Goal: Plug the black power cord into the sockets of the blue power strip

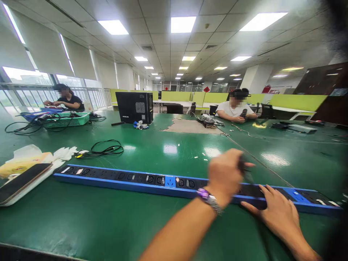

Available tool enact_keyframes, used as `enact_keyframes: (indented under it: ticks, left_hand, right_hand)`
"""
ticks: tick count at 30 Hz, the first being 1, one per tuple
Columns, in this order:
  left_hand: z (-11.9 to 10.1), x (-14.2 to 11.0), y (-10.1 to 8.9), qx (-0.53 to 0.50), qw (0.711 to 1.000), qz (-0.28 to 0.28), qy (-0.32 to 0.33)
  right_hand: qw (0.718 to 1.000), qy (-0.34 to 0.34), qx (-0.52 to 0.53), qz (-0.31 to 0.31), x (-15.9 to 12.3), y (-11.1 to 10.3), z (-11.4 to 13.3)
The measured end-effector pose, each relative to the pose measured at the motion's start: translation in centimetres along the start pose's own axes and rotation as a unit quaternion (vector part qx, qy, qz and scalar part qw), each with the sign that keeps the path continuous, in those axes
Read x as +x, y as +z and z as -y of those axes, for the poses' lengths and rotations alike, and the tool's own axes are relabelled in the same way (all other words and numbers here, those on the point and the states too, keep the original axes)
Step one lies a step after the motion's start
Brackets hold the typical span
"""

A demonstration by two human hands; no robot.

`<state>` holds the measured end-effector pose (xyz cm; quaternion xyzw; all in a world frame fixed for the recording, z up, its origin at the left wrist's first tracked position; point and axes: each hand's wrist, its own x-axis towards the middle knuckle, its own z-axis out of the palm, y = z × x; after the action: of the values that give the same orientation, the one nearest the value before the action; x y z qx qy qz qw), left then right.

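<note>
A long blue-and-black power strip (114, 182) lies across the green table, with rows of sockets along its top. Above its right half, my left hand (225, 177) is closed in a fist and blurred by motion. A dark thing (241, 165) sticks out of that fist, and a blurred black cord (262, 232) hangs below it towards the bottom edge; what exactly is gripped I cannot make out. My right hand (280, 212) rests on the strip near its right end, fingers stretched out and apart, thumb by the near edge.
A coiled black cable (108, 148) lies beyond the strip. At left are a phone-like slab (24, 183) and white gloves (63, 154). A black computer case (134, 107) stands farther back, near a green basket (69, 120). Two people (71, 100) (235, 107) sit across the table.
</note>
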<state>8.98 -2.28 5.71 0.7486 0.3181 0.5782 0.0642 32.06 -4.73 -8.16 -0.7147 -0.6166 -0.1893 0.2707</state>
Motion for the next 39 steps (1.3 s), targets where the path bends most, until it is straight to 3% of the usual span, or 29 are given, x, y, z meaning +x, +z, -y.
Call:
enact_keyframes:
  ticks: [2, 3, 6, 8, 9, 10, 12, 14, 18, 25, 29, 31, 33, 36, 39]
  left_hand:
    - [4.3, -0.8, -7.7, 0.034, 0.995, -0.093, -0.032]
    - [6.5, -1.9, -12.2, 0.084, 0.988, -0.112, -0.059]
    - [11.9, -6.9, -25.8, 0.244, 0.952, -0.115, -0.144]
    - [13.9, -10.7, -33.4, 0.322, 0.907, -0.141, -0.231]
    - [14.5, -12.2, -36.3, 0.361, 0.879, -0.154, -0.272]
    - [14.9, -13.5, -38.7, 0.384, 0.862, -0.123, -0.306]
    - [15.6, -15.0, -41.5, 0.393, 0.856, -0.081, -0.325]
    - [16.2, -15.5, -42.3, 0.376, 0.869, -0.042, -0.319]
    - [17.7, -14.9, -41.8, 0.368, 0.893, -0.007, -0.257]
    - [18.8, -15.2, -42.8, 0.378, 0.898, 0.030, -0.222]
    - [18.7, -15.4, -42.7, 0.376, 0.899, 0.029, -0.221]
    - [18.6, -15.4, -42.5, 0.378, 0.898, 0.033, -0.221]
    - [18.6, -15.4, -42.4, 0.379, 0.898, 0.040, -0.222]
    - [18.8, -15.5, -42.5, 0.373, 0.897, 0.051, -0.231]
    - [19.1, -15.8, -42.7, 0.371, 0.895, 0.082, -0.236]
  right_hand:
    - [0.999, -0.002, -0.031, 0.025, -0.2, -0.1, 0.4]
    - [0.998, 0.001, -0.043, 0.034, -0.2, -0.2, 0.5]
    - [0.997, 0.015, -0.058, 0.052, -0.2, -0.1, 0.7]
    - [0.996, 0.019, -0.065, 0.064, 0.0, -0.1, 0.7]
    - [0.995, 0.020, -0.069, 0.070, 0.0, -0.1, 0.8]
    - [0.995, 0.021, -0.071, 0.073, 0.0, -0.1, 0.8]
    - [0.994, 0.027, -0.075, 0.073, 0.0, 0.0, 0.7]
    - [0.994, 0.032, -0.075, 0.070, 0.0, 0.3, 0.5]
    - [0.995, 0.026, -0.072, 0.064, -0.2, 0.8, 0.0]
    - [0.998, 0.009, -0.051, 0.040, -0.1, 2.0, -1.4]
    - [1.000, 0.003, -0.013, 0.020, -0.1, 1.3, -0.7]
    - [1.000, 0.001, 0.017, -0.007, -0.2, 0.0, 1.9]
    - [0.997, -0.023, 0.066, -0.039, -0.6, -1.7, 6.5]
    - [0.968, -0.151, 0.196, -0.038, -1.3, -4.1, 16.0]
    - [0.919, -0.258, 0.297, 0.018, -2.0, -5.4, 25.8]
